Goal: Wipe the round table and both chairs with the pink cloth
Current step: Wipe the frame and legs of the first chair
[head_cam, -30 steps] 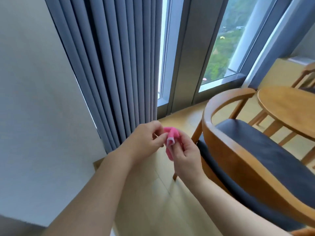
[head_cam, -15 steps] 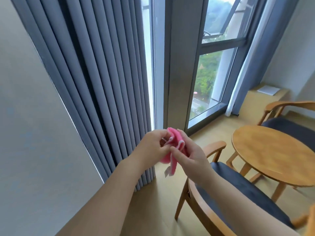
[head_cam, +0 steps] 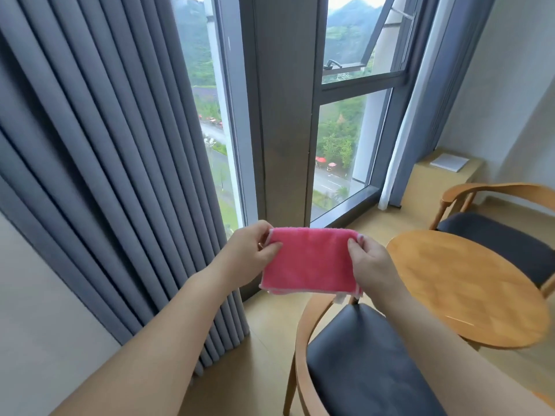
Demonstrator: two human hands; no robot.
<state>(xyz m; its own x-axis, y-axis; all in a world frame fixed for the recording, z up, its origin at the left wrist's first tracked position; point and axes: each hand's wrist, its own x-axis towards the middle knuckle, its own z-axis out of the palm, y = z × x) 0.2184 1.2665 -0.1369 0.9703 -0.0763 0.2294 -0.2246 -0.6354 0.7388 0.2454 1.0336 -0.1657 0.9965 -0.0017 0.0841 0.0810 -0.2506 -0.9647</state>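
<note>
Thumb and fingers of the left hand and of the right hand are clamped on the 2 upper corners of the pink cloth, a fuzzy folded rectangle with pale edging, stretched flat in the air. It hangs above the near chair, curved wood with a dark padded seat, beside the round wooden worktop. Both bare forearms reach forward toward the window.

Near chair cut off by bottom edge.

pink cloth: fuzzy terry | round table: glossy wood | chair seat: matt dark upholstery
</note>
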